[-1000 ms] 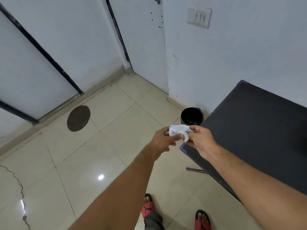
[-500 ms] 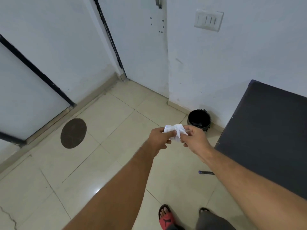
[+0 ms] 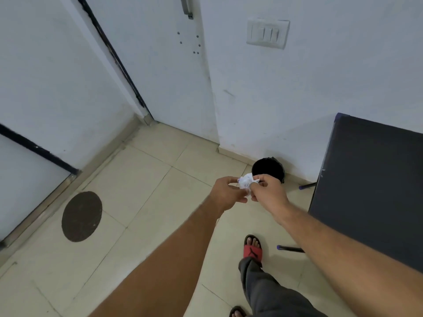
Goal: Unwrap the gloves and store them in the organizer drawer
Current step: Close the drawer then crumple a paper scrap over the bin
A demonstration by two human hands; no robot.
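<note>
A small crumpled white wrapper [image 3: 245,180] with faint coloured print is pinched between both my hands, held out in front of me above the floor. My left hand [image 3: 226,194] grips its left side with thumb and fingers. My right hand [image 3: 267,191] grips its right side. Just beyond my right hand, a round black bin [image 3: 267,170] with a dark liner stands on the floor by the wall. No gloves and no organizer drawer are in view.
A dark table [image 3: 370,186] with thin legs fills the right side. A white door [image 3: 164,65] and a switch plate [image 3: 267,33] lie ahead. A round dark floor cover [image 3: 81,216] sits at the left. My foot in a red sandal [image 3: 251,248] steps forward.
I have walked forward, so the bin is now right behind my hands and the table has slid to the right. The wrapper looks more tightly crumpled between my fingers.
</note>
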